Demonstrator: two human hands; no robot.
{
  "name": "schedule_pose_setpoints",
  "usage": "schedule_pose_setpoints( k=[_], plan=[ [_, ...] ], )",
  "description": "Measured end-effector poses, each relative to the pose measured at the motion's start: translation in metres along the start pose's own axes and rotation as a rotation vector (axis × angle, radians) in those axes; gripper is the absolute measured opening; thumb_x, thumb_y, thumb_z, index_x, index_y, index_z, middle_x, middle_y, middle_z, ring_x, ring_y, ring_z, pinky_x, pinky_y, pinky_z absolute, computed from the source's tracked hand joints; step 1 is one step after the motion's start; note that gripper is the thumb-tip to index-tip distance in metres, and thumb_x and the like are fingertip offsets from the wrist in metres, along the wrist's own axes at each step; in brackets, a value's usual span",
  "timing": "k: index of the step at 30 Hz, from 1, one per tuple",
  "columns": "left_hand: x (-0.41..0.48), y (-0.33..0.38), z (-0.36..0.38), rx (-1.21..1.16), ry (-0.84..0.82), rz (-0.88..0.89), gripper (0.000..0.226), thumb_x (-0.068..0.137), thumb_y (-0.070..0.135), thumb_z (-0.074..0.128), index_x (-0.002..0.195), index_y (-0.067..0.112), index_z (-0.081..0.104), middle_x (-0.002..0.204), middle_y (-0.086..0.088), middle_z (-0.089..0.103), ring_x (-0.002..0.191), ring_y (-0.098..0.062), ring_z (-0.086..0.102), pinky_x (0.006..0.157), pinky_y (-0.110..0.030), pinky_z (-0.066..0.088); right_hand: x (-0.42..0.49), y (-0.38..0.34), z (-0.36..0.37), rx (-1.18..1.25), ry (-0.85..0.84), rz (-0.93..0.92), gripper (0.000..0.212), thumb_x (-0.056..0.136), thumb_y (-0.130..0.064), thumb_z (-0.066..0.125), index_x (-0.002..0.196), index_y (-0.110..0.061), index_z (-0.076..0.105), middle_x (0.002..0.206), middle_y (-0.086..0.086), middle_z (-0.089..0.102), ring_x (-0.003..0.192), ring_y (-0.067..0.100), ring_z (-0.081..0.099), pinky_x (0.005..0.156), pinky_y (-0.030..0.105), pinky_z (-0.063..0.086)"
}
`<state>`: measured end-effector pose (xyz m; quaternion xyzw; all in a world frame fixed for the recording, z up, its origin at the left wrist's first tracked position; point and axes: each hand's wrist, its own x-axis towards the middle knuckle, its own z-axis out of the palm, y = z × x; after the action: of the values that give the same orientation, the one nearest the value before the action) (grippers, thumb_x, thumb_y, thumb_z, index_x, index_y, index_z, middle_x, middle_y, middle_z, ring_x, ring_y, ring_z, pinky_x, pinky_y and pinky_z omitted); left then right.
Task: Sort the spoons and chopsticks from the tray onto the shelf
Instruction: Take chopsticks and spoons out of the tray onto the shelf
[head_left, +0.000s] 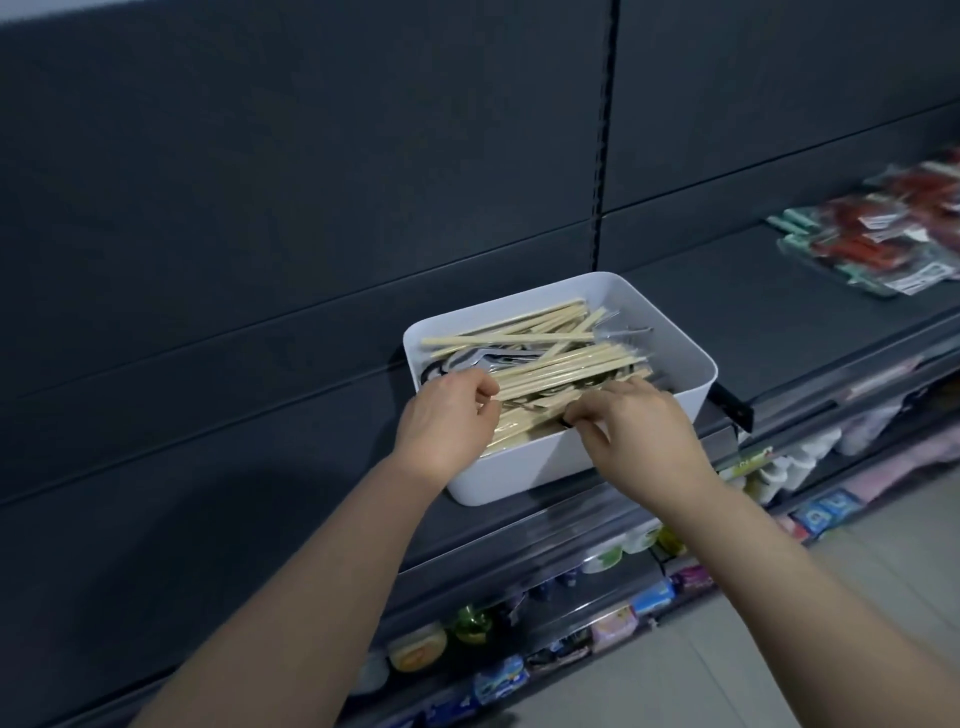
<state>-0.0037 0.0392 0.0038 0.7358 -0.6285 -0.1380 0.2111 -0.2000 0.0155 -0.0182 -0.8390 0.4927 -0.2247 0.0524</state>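
Shelf (779, 332): dark grey, store aisle, carrying tray
Tray (693, 358): white, chopsticks (566, 358) piled over spoons (467, 359)
Left hand (447, 415): at tray's left end, gripping chopsticks
Right hand (639, 421): over tray's near wall, pinching chopsticks

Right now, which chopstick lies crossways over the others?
The top chopstick near the far side of the white tray; it runs level in the picture, while the others slant rightward.

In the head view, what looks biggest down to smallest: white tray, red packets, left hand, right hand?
1. white tray
2. red packets, farther off and cut by the frame
3. left hand and right hand, alike, both gripping chopsticks
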Motion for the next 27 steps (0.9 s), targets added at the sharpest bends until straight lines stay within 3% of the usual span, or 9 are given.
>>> schedule_pose_setpoints(
  k=[5,8,10,13,18,22,27],
  plan=[
    [0.035,0.002,0.011,0.126,-0.025,0.01,0.026,0.093,0.024,0.053,0.118,0.023,0.062,0.119,0.007,0.065,0.112,-0.016,0.057,0.085,-0.031,0.047,0.012,0.013,-0.012,0.016,-0.025,0.045,0.021,0.09,-0.024,0.055,0.099,-0.031,0.072,0.094,-0.012,0.07,0.093,0.015,0.061,0.07,0.031,0.049],
    [0.062,0.003,0.016,0.168,-0.009,0.032,0.029,0.095,0.021,0.049,0.123,0.023,0.059,0.121,0.002,0.064,0.113,-0.021,0.056,0.083,-0.035,0.05,0.023,0.028,-0.018,-0.054,-0.05,0.117,0.024,0.093,-0.024,0.052,0.106,-0.033,0.07,0.099,-0.012,0.07,0.096,0.013,0.062,0.066,0.025,0.043],
    [0.082,0.006,0.018,0.228,-0.02,0.057,0.034,0.097,0.015,0.044,0.128,0.02,0.055,0.125,-0.001,0.06,0.117,-0.024,0.049,0.081,-0.038,0.048,0.035,0.035,-0.019,-0.103,-0.068,0.15,0.025,0.093,-0.025,0.05,0.108,-0.034,0.068,0.101,-0.013,0.07,0.097,0.013,0.062,0.065,0.024,0.038],
    [0.108,0.009,0.021,0.429,-0.067,0.1,0.044,0.09,0.0,0.04,0.13,0.015,0.048,0.127,-0.006,0.056,0.119,-0.027,0.044,0.08,-0.036,0.041,0.051,0.04,-0.016,-0.114,-0.065,0.186,0.025,0.093,-0.026,0.05,0.107,-0.036,0.068,0.102,-0.016,0.07,0.098,0.012,0.062,0.071,0.026,0.045],
    [0.137,0.002,0.023,0.645,-0.098,0.145,0.027,0.095,0.013,0.048,0.118,0.018,0.059,0.117,-0.005,0.06,0.113,-0.026,0.047,0.075,-0.032,0.034,0.069,0.052,-0.006,-0.071,-0.075,0.248,0.025,0.091,-0.024,0.052,0.106,-0.035,0.069,0.098,-0.014,0.071,0.095,0.015,0.065,0.073,0.031,0.052],
    [0.135,-0.002,0.017,0.53,-0.024,0.145,0.019,0.097,0.021,0.049,0.11,0.019,0.063,0.111,-0.003,0.061,0.107,-0.025,0.049,0.08,-0.035,0.042,0.094,0.052,0.007,-0.026,-0.175,0.154,0.025,0.089,-0.021,0.055,0.104,-0.033,0.069,0.098,-0.008,0.07,0.096,0.019,0.063,0.075,0.035,0.052],
    [0.113,-0.007,-0.002,0.167,0.156,0.04,0.014,0.098,0.027,0.049,0.101,0.02,0.061,0.099,0.004,0.056,0.094,-0.019,0.053,0.077,-0.033,0.044,0.133,0.042,0.027,-0.05,-0.357,-0.094,0.02,0.087,-0.025,0.058,0.103,-0.029,0.069,0.102,0.001,0.069,0.101,0.024,0.059,0.081,0.037,0.05]
  ],
)
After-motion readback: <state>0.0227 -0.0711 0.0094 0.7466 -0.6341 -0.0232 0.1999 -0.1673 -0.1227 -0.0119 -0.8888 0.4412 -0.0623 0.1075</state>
